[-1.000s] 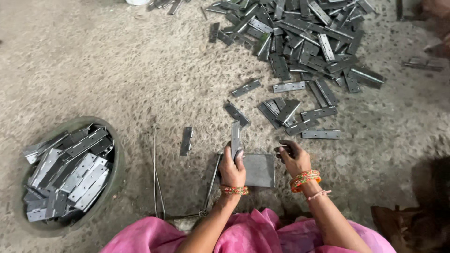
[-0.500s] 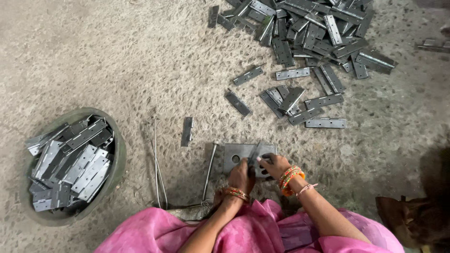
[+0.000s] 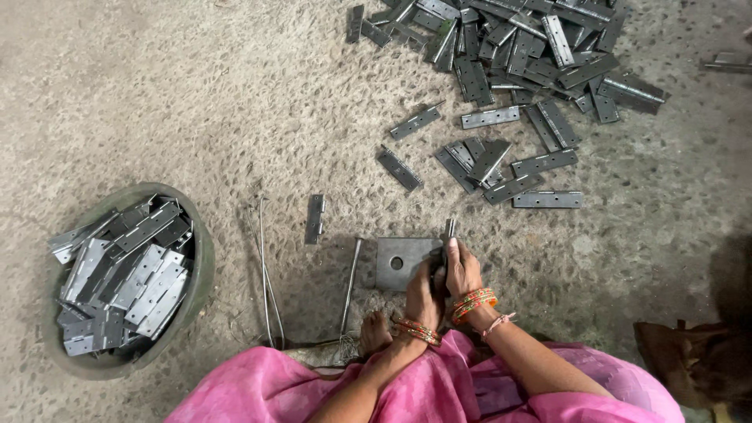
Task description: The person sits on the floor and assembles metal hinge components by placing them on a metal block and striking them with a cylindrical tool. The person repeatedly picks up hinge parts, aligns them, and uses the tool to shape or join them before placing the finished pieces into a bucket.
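Observation:
Both hands meet at the right edge of a square grey metal plate with a round hole, lying on the rough floor. My left hand and my right hand are closed together on a narrow grey metal hinge held upright against the plate's edge; its top sticks out above the fingers. Bangles ring both wrists. A thin metal rod lies just left of the plate, and a single hinge leaf lies further left.
A large heap of grey hinges spreads across the floor at the top right, with loose ones nearer me. A round green basin at the left holds several hinges. Thin wires lie beside it. Pink cloth covers my lap; a toe shows.
My hands have come together from apart at the plate. The left hand lowered the hinge it held up, and both now grip it at the plate's right edge. The view shifted slightly.

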